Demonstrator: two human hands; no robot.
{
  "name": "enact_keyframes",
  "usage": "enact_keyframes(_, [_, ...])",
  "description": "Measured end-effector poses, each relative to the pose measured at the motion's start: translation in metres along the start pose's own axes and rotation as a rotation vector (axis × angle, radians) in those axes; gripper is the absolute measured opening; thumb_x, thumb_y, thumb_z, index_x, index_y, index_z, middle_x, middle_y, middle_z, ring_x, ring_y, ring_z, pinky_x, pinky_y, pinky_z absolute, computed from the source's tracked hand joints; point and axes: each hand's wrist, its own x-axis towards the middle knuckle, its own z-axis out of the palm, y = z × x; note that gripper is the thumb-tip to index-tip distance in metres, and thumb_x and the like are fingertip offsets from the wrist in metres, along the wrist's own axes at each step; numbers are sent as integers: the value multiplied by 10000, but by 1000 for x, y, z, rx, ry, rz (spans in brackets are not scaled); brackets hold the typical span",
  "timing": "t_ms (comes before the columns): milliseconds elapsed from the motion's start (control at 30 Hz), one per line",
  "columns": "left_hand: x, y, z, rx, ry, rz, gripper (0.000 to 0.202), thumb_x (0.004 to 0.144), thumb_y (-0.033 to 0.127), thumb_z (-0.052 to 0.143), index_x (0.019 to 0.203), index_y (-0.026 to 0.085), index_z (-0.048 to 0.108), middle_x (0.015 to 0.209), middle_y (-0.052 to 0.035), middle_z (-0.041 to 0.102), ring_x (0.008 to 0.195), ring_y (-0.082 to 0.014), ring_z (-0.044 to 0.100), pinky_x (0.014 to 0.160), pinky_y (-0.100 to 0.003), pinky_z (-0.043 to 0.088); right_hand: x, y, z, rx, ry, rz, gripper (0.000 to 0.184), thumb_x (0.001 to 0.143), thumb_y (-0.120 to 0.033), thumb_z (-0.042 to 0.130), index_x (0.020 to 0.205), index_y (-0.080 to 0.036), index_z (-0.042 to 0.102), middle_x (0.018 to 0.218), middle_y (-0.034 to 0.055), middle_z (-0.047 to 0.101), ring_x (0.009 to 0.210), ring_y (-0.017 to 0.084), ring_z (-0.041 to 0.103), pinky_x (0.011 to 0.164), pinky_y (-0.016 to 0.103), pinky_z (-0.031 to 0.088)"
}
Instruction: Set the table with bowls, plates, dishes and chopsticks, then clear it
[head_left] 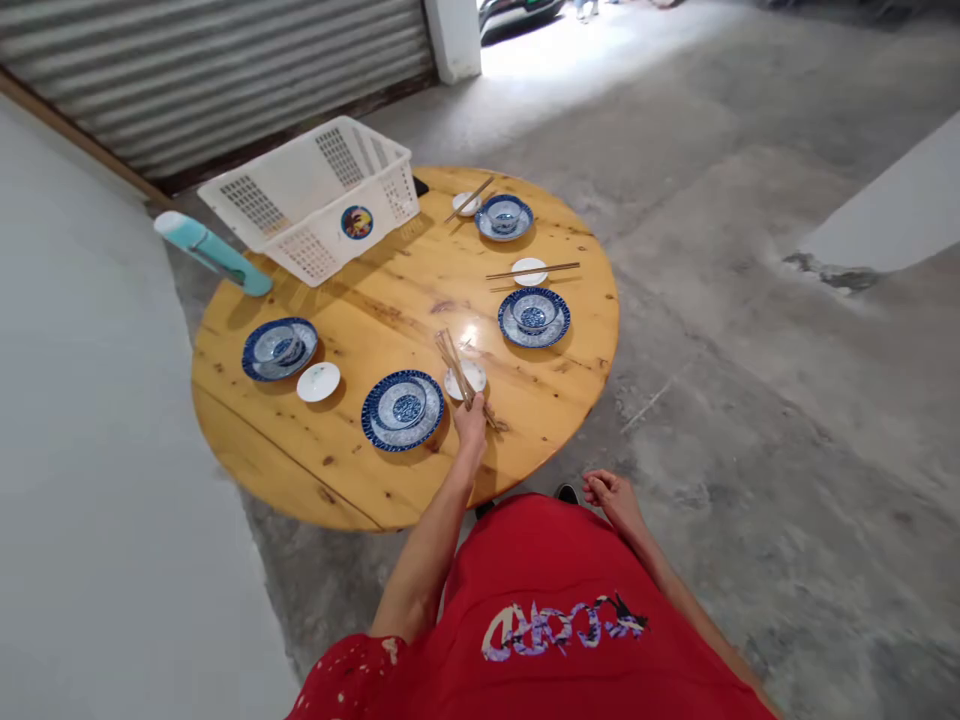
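My left hand (471,422) is closed around several wooden chopsticks (451,358), held at a slant over a small white dish (474,378) near the table's front edge. Left of that dish sits a blue-patterned plate (367,420) with a glass-like bowl (407,405) on it. My right hand (609,494) hangs beside the red shirt, off the table, with fingers curled in and nothing visible in them. On the right of the table, a pair of chopsticks (559,267) lies across a white dish (530,279) above another blue-rimmed plate (559,338).
The round wooden table (390,300) carries a white plastic basket (390,205) at the back and a teal bottle-shaped item (217,255), tilted in view. More blue plates with bowls stand at left and far right. A white wall (97,450) borders the left; a pillar (892,200) stands right.
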Motion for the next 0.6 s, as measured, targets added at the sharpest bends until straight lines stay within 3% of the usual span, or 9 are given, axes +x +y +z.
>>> enact_keyframes(133, [-10,4,2,-19,-49,-19,365,731,485,704,735,140,583,586,20,564,444,-53,420,450,-187,276,1,-2,-13,77,33,19,340,627,-457,568,793,-177,665,664,31,668,543,153,604,530,259,443])
enact_keyframes(300, [-55,-1,10,3,-182,-52,453,667,559,745,760,132,624,636,-13,614,474,-62,457,449,-186,271,8,-5,-36,147,61,36,345,608,-449,584,785,-165,665,663,43,672,540,149,603,526,257,446])
enact_keyframes(400, [-86,-2,28,35,-274,-56,503,649,598,754,793,127,655,669,-36,646,488,-64,437,457,-196,261,13,-6,-55,179,67,11,369,606,-461,609,803,-156,674,677,47,681,539,148,604,535,265,462])
enact_keyframes(600, [-140,8,76,80,-425,76,456,757,591,693,838,143,684,773,-66,693,703,-129,563,629,-226,406,21,-15,-102,183,20,-82,419,637,-533,668,810,-152,695,683,57,695,555,163,616,568,289,492])
